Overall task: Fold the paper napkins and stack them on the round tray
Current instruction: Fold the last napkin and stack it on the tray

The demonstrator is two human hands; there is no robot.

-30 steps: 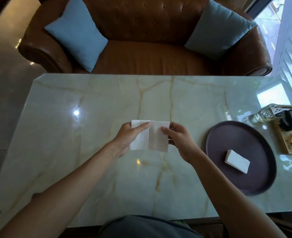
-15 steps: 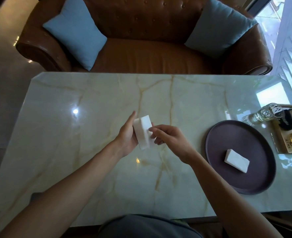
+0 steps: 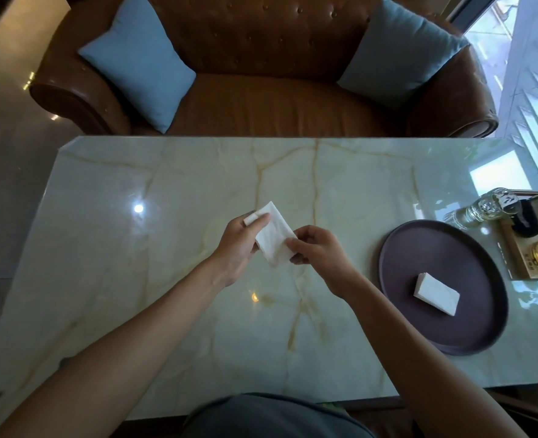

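In the head view, you are holding one folded napkin (image 3: 274,238) up over the middle of the worktop (image 3: 198,311). Your left hand (image 3: 239,248) is pinching its upper left end, with the thumb lying on top. Your right hand (image 3: 316,249) is pinching its lower right edge with curled fingers. So both hands are gripping the same napkin.

At the right of the frame, the round tray (image 3: 419,248) is sitting on the worktop, and a small stack of folded napkins (image 3: 436,294) is lying on it, a little right of its middle.

What could go wrong? The paper is thin and soft, so if you are letting go with one hand too soon, the fold may be popping open. If you are pulling both ways, it may be tearing.

Just above the tray, a glass bottle (image 3: 485,208) is lying near its rim, so a wide swing of your arm could be knocking it. The worktop between your hands and the tray is giving you open room to move.
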